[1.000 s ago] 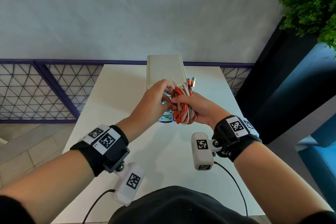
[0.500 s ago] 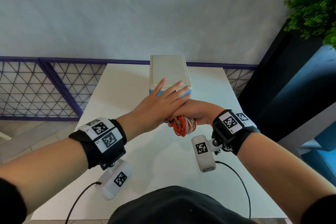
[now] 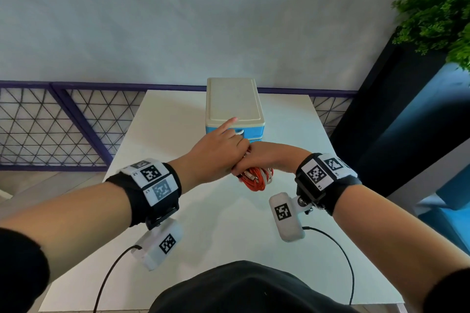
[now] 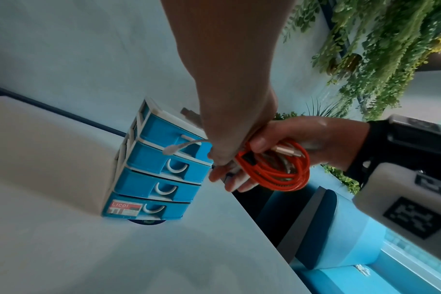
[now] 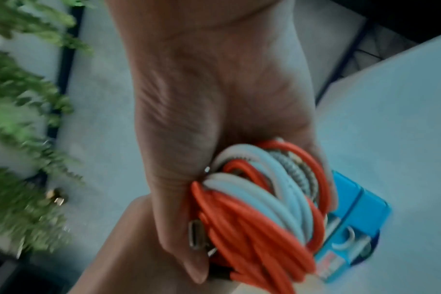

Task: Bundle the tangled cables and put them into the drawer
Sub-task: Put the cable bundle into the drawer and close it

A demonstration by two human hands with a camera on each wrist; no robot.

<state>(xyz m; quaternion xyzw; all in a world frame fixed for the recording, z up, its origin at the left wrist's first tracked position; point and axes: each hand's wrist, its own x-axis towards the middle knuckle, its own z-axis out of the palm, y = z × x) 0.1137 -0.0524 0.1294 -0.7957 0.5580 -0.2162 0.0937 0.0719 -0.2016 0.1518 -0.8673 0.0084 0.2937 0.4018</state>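
Note:
My right hand (image 3: 264,157) grips a coiled bundle of orange, white and grey cables (image 3: 254,180), just in front of the blue drawer unit (image 3: 234,99) and above the white table (image 3: 216,223). The right wrist view shows the cable bundle (image 5: 252,218) packed in the fist. My left hand (image 3: 218,155) crosses over the right one. Its index finger points at the unit's cream lid and its other fingers curl near the top drawer's white handle (image 3: 239,132). What those fingers hold is hidden. A white cable end (image 4: 171,149) pokes out toward the drawers. All drawers look closed.
The drawer unit (image 4: 151,169) stands at the table's far middle, with a wall behind it. A purple wire-mesh fence (image 3: 63,122) runs along the left. A dark planter with green plants (image 3: 437,7) and blue seating stand to the right.
The right hand turned the bundle over and lowered it toward the drawer front. The left hand let go of the bundle, lay flat over the right hand, then curled with its index finger extended.

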